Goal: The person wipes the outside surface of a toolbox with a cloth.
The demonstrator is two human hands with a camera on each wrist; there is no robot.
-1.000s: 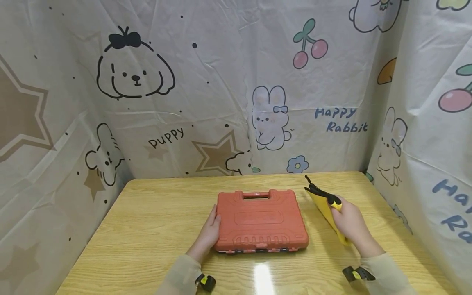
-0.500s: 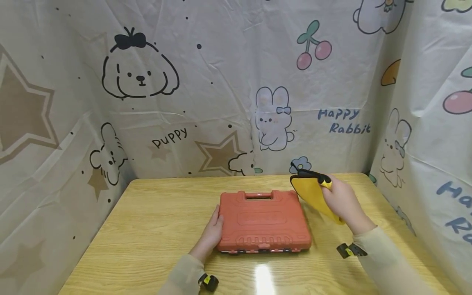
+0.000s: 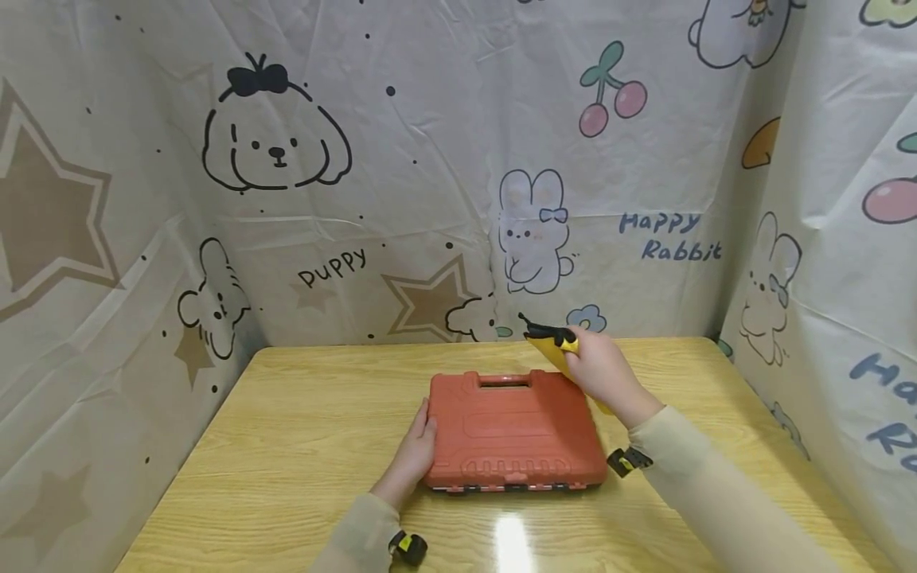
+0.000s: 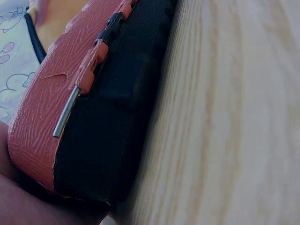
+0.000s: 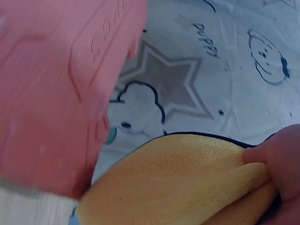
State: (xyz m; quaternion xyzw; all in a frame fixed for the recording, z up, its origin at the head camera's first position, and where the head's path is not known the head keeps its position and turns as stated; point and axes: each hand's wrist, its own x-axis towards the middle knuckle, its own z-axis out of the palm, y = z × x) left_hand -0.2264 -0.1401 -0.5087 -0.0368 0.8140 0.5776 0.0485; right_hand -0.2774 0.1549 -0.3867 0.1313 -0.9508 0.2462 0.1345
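Observation:
A red plastic carrying case (image 3: 501, 418) with a cut-out handle at its far edge lies on the wooden table. At its left side is my left hand (image 3: 411, 458), which holds that edge. Skin of this hand also touches the case's corner in the left wrist view, beside the black lower half (image 4: 103, 140) and a metal hinge pin (image 4: 66, 111). My right hand (image 3: 605, 370) pinches a yellow cloth (image 5: 178, 173) with a black border above the case's far right corner. In the head view the hand hides much of the cloth; it is bunched near the fingers.
The wooden table (image 3: 308, 430) extends around the case on both sides. White patterned sheets (image 3: 401, 159) hang behind the table and along its left and right. Each wrist wears a small black camera strap (image 3: 408, 549).
My right hand has moved left with the yellow cloth, from right of the case to over its far right corner. The left hand stays at the case's left side. The head view shifts slightly.

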